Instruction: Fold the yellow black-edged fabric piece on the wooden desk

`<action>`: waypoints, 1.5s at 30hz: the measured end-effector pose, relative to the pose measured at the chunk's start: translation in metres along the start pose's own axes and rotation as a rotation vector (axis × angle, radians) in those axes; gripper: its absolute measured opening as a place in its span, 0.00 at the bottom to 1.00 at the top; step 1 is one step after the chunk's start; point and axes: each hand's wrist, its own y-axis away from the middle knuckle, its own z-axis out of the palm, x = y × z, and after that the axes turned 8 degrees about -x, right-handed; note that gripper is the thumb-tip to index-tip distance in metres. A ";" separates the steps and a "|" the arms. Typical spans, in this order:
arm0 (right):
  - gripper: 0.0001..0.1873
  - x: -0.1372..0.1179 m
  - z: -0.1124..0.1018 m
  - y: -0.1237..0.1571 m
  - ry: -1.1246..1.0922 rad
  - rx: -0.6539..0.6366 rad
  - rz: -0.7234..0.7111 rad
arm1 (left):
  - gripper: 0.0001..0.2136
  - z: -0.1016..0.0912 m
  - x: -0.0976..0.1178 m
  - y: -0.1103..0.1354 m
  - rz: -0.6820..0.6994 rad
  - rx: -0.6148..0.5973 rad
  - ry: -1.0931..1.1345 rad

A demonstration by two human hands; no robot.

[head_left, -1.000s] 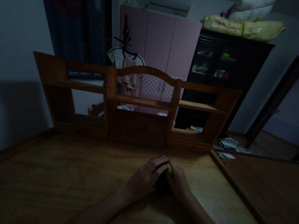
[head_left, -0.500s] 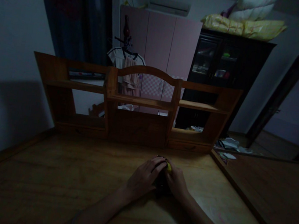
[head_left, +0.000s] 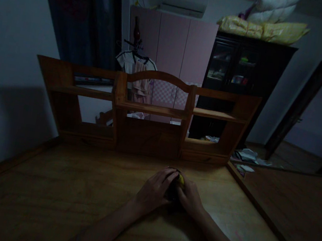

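Observation:
Both hands meet around a small dark object [head_left: 172, 194] with a yellow part [head_left: 181, 179] at its upper right. Its kind I cannot make out in the dim light. My left hand [head_left: 156, 187] curls over the object's left side and top, fingers bent. From the right, my right hand [head_left: 191, 194] grips it beside the yellow part. Fingers and palms cover much of the object. It is close above or on the wooden desktop [head_left: 88, 190]; which of the two I cannot tell.
A wooden shelf unit [head_left: 153, 109] with small drawers stands along the desk's far edge. To the left is a white wall [head_left: 2, 74]. A raised wooden edge [head_left: 257, 205] borders the right side, with a lower wooden surface [head_left: 297, 195] beyond it. Papers [head_left: 245, 168] lie near the far right corner.
My hands stay closed around the dark object in nearly the same place. Only a slight shift of the fingers and the object shows.

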 end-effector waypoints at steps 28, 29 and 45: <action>0.17 -0.004 -0.001 -0.002 0.016 0.034 0.061 | 0.41 0.006 -0.005 0.001 -0.032 0.037 0.047; 0.16 -0.004 -0.001 -0.002 0.018 0.034 0.062 | 0.41 0.007 -0.006 0.001 -0.034 0.044 0.048; 0.15 -0.004 -0.003 -0.002 0.007 0.024 0.064 | 0.41 0.007 -0.006 0.002 -0.042 0.032 0.052</action>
